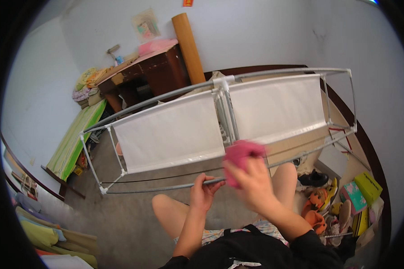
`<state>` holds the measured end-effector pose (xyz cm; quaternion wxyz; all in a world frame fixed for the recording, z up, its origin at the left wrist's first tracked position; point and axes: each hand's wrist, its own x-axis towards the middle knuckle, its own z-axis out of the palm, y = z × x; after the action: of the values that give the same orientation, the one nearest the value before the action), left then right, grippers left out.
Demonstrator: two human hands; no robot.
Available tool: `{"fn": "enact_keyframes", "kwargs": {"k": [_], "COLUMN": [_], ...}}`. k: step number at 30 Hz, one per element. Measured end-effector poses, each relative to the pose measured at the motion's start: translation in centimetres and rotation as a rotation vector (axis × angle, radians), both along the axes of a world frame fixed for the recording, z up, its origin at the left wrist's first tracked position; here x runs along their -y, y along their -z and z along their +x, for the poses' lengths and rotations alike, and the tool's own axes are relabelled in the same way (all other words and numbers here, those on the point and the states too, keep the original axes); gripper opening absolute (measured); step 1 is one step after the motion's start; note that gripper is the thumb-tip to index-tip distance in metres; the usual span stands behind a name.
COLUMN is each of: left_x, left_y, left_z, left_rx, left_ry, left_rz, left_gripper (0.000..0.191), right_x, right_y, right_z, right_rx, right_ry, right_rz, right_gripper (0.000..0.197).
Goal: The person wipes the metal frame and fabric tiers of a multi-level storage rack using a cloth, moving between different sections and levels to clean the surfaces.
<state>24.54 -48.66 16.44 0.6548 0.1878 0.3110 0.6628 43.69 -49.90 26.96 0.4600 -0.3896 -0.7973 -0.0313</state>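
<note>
Across my lap area stands a rack frame of grey metal tubes (158, 188) with white plastic corner joints (103, 190). My left hand (203, 193) grips the near long tube, fingers wrapped around it. In my right hand (252, 181) is a crumpled pink cloth (244, 156), pressed at or just above the same tube, right of my left hand; motion blurs it, and whether it touches is unclear. Two white fabric panels, a left one (171, 131) and a right one (277, 109), stretch between the tubes, with a white middle joint (224, 80) above.
Several shoes (316, 222) and shoe boxes (367, 191) crowd the floor at right. A dark wooden desk (165, 70) and a tall brown roll (188, 47) stand by the back wall. A green striped bed (77, 138) is at left, with clothes (50, 235) at lower left.
</note>
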Motion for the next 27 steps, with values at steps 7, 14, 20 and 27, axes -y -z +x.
{"fn": "enact_keyframes", "kwargs": {"k": [7,14,20,27], "left_x": [-1.3,-2.6,-3.9,-3.3], "left_y": [-0.3,-2.6,-5.0,-13.2], "left_z": [1.8,1.6,2.3,0.2], "left_rx": [0.066,-0.006,-0.025,-0.083], "left_ry": [-0.006,0.009,-0.018,-0.076], "left_rz": [0.067,0.114,0.136,0.267], "left_gripper": [0.024,0.033,0.032,0.036], "right_x": [-3.9,-7.0,-5.0,-2.6], "right_y": [7.2,6.9,10.1,1.9], "right_z": [4.0,14.3,14.0,7.4], "right_rx": [0.248,0.015,-1.004,-1.097], "right_ry": [-0.104,0.286,0.245,-0.087], "right_rz": [0.225,0.262,0.122,-0.434], "right_gripper": [0.023,0.024,0.021,0.031]}}
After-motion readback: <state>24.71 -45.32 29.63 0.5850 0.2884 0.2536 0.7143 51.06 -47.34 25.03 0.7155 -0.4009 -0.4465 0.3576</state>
